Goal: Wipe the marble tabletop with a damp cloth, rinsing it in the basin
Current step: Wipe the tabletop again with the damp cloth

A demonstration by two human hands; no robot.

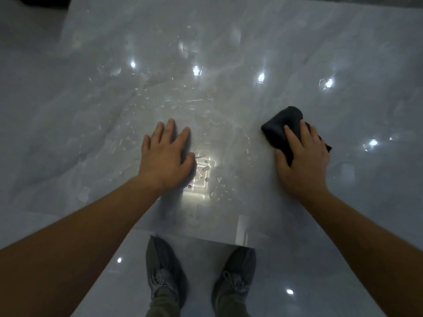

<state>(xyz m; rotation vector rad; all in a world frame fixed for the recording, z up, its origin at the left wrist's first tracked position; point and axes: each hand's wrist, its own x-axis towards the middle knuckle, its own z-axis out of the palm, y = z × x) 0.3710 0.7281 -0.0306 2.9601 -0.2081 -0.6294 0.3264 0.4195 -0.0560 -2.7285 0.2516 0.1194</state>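
Note:
The glossy grey marble tabletop (229, 53) fills most of the head view, streaked with water drops and wet smears around its middle. My right hand (302, 159) presses flat on a dark bunched cloth (280, 126), which lies on the marble to the right of the wet patch. Part of the cloth sticks out beyond my fingertips and a corner shows at the right of my palm. My left hand (166, 156) rests palm down on the marble beside the wet patch, fingers spread, holding nothing. No basin is in view.
The table's near edge (183, 232) runs just in front of my two grey shoes (164, 271), which stand on a shiny tiled floor (286, 271). Ceiling lights reflect as bright spots across the marble. The table's left edge is near the upper left.

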